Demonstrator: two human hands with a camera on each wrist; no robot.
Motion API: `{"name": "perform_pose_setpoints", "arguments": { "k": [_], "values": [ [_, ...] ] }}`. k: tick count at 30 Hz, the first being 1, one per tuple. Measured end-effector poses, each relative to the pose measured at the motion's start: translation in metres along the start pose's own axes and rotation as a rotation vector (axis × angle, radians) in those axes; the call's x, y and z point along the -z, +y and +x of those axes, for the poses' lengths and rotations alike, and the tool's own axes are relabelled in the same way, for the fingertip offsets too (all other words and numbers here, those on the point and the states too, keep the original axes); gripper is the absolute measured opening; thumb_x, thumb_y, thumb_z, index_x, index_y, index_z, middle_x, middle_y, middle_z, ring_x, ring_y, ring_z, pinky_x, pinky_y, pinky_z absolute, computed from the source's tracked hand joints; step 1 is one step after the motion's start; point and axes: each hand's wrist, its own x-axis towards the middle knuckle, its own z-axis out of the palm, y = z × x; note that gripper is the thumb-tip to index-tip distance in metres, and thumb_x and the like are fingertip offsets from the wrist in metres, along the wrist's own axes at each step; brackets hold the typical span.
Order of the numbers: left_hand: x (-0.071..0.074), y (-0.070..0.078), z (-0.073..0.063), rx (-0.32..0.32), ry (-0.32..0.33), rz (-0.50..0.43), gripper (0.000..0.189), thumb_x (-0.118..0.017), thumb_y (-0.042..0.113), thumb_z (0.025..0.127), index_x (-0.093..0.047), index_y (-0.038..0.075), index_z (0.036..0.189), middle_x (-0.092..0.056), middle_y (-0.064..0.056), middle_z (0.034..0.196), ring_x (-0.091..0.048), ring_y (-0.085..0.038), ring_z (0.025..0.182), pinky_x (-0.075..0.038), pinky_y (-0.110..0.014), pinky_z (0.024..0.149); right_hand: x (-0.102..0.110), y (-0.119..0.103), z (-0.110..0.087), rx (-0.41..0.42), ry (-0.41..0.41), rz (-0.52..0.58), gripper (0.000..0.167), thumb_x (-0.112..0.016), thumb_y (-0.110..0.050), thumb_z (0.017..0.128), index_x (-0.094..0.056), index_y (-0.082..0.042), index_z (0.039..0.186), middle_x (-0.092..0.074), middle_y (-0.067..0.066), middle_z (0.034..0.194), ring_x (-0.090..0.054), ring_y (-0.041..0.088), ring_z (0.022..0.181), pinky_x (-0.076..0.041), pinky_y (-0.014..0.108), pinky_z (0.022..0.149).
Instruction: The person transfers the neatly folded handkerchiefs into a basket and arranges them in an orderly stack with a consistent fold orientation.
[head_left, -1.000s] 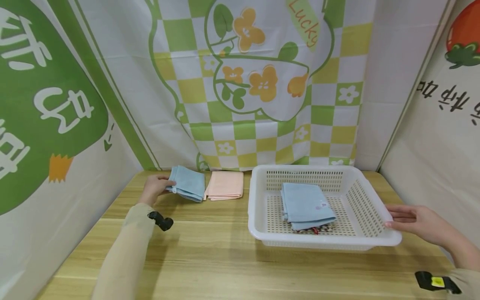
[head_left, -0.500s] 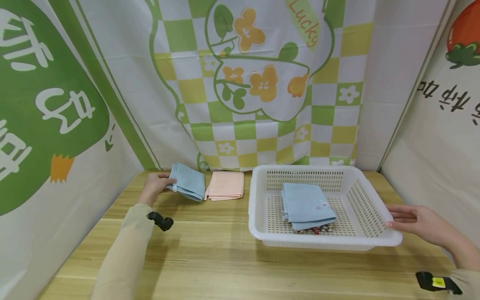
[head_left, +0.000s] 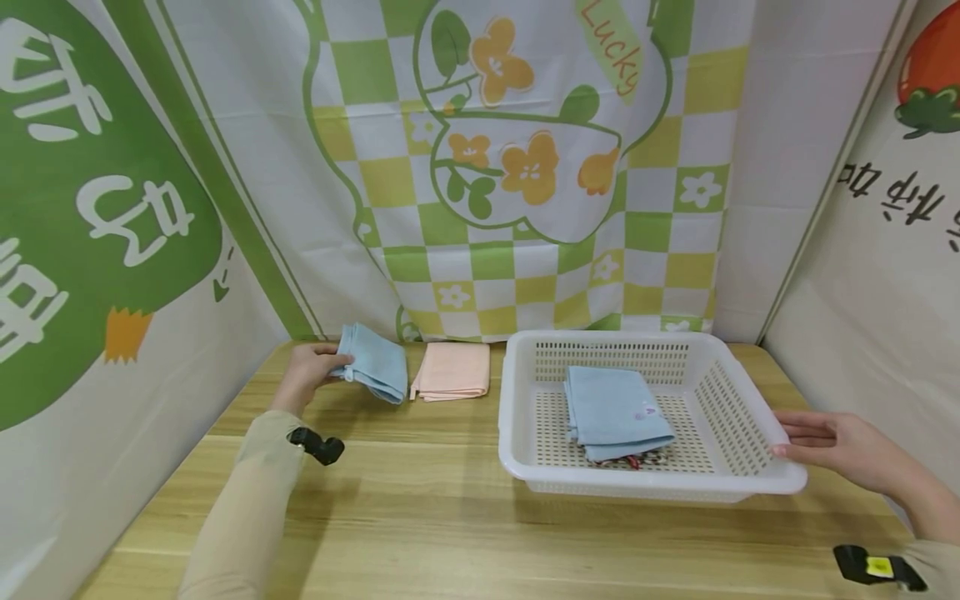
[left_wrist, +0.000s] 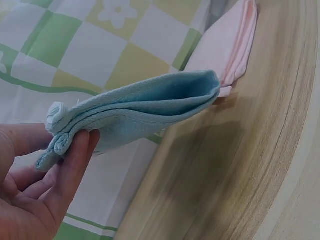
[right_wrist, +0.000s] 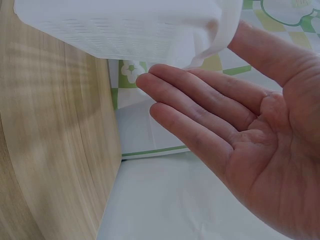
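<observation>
My left hand (head_left: 308, 372) pinches a folded light blue towel (head_left: 372, 363) by its left edge, at the back left of the table. In the left wrist view the towel (left_wrist: 145, 107) hangs above the wood, its folds parted at the far end. My right hand (head_left: 843, 446) touches the right rim of a white plastic basket (head_left: 652, 481). From the right wrist view, the thumb lies against the rim and the other fingers (right_wrist: 195, 132) stretch out nearly straight beside the wall. Inside the basket lies another folded blue towel (head_left: 615, 412), partly covering a dark patterned item (head_left: 651, 457).
A folded pink towel (head_left: 453, 371) lies on the wooden table (head_left: 420, 517) between the held towel and the basket. Printed curtains (head_left: 525, 275) stand along the table's back edge and both sides.
The blue towel in my left hand has shifted slightly up and tilted a little. My right hand stays at the basket rim. The whole view has drifted slightly.
</observation>
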Motion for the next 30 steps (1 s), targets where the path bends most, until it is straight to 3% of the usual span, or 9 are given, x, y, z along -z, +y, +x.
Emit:
{"name": "perform_pose_setpoints", "arguments": {
  "k": [13, 30],
  "values": [
    [0.004, 0.012, -0.013, -0.001, -0.035, -0.020, 0.050, -0.063, 0.012, 0.090, -0.046, -0.012, 0.131, -0.056, -0.005, 0.099, -0.060, -0.001, 0.069, -0.055, -0.019, 0.069, 0.000, -0.001, -0.001, -0.003, -0.001, -0.006, 0.062, -0.065, -0.027, 0.091, -0.044, 0.014, 0.132, -0.060, 0.030, 0.118, -0.053, -0.017, 0.085, -0.052, 0.017, 0.069],
    [-0.002, 0.027, -0.024, -0.046, -0.087, 0.032, 0.051, -0.064, 0.015, 0.090, -0.047, -0.008, 0.132, -0.054, -0.006, 0.107, -0.058, -0.001, 0.072, -0.054, -0.023, 0.073, 0.000, 0.002, 0.000, 0.008, -0.008, 0.000, 0.062, -0.065, -0.026, 0.091, -0.043, 0.015, 0.132, -0.060, 0.030, 0.119, -0.053, -0.017, 0.086, -0.052, 0.017, 0.069]
  ]
}}
